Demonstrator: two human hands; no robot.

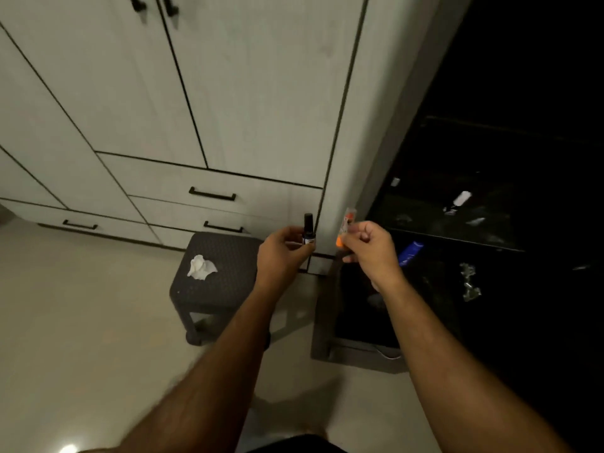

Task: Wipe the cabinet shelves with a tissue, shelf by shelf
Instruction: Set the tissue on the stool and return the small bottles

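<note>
Crumpled paper tissue (201, 267) on matt woven stool (225, 256); glossy floor (81, 322).

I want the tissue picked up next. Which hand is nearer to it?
Left. The left hand, holding a small dark bottle, is just right of the tissue on the stool; the right hand is farther right.

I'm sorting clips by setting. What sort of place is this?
Probably a room in a home, by built-in storage: tall pale wood-grain cabinet doors with black-handled drawers, a small dark woven stool on a glossy cream tiled floor.
</note>
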